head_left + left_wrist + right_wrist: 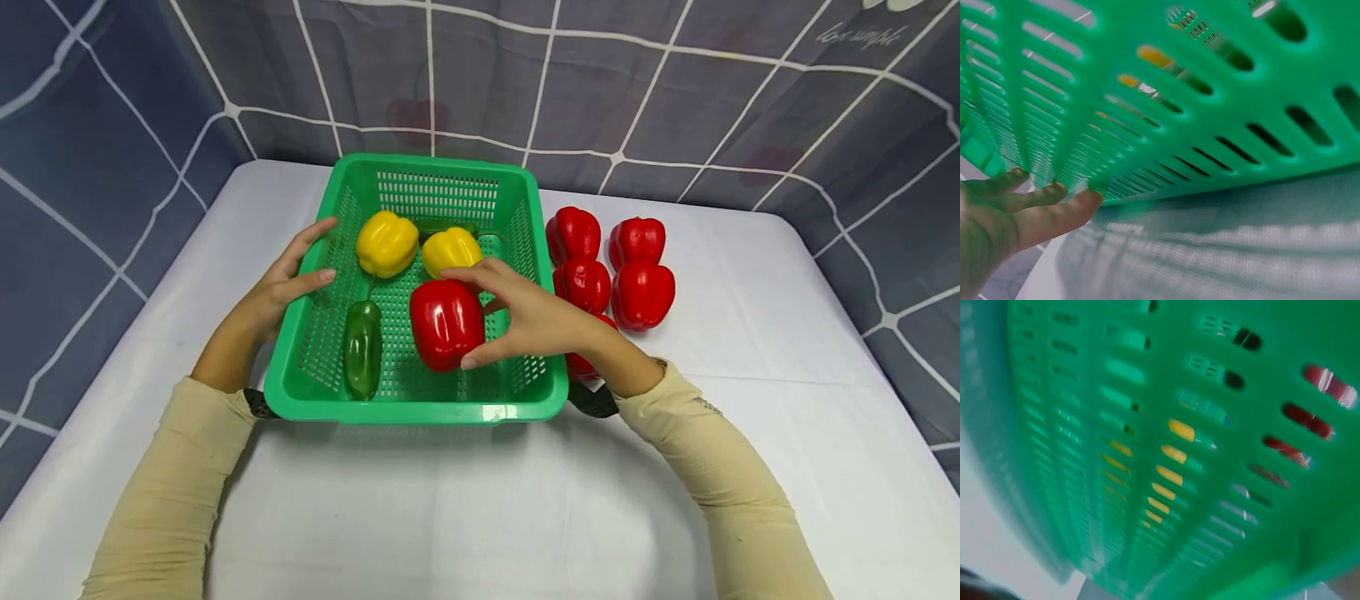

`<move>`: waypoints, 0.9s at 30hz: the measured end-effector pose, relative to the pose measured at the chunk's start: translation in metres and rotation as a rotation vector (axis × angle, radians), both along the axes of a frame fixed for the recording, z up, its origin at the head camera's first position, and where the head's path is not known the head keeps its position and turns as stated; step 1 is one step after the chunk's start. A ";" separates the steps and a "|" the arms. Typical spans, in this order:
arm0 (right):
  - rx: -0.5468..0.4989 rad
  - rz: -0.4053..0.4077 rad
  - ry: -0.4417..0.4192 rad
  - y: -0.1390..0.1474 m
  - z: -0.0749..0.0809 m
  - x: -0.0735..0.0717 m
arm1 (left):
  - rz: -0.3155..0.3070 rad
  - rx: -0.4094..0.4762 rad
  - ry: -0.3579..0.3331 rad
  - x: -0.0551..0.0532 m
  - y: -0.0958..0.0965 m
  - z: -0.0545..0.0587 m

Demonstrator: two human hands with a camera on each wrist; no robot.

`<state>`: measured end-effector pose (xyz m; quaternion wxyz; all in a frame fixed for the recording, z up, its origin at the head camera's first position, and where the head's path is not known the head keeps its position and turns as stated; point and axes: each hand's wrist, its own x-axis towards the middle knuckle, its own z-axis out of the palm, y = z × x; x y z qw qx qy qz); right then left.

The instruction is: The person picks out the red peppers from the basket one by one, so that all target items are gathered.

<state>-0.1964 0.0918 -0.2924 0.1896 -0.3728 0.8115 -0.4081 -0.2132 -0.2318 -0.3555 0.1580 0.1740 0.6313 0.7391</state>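
My right hand (532,312) reaches over the right side of a green plastic basket (420,412). Thumb and fingers hold a red bell pepper (444,327) by its right side, inside the rim in the head view. My left hand (277,287) grips the basket's left side. Its thumb and a finger lie over the rim, while other fingers (1054,215) touch the slotted outer wall in the left wrist view. The basket holds two yellow bell peppers (387,244) and a long green pepper (363,350). Another green pepper (435,226) is partly hidden behind them.
Several red bell peppers (642,293) stand in two rows on the white-covered table (750,333), right of the basket. My right forearm partly covers the nearest one. Grey checked cloth (585,92) rises behind the table and at both sides.
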 end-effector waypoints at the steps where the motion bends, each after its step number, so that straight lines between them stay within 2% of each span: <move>1: 0.001 -0.008 0.003 0.002 0.001 0.000 | -0.001 0.002 0.000 0.000 0.000 0.000; 10: -0.024 -0.052 0.021 0.019 0.010 0.001 | 0.000 0.014 0.027 0.000 0.000 -0.002; 20: -0.004 -0.136 0.043 0.042 0.015 0.003 | -0.016 0.032 0.028 0.000 0.000 -0.002; 27: -0.020 -0.193 0.000 0.062 0.020 0.006 | -0.013 0.038 0.030 0.000 0.000 -0.003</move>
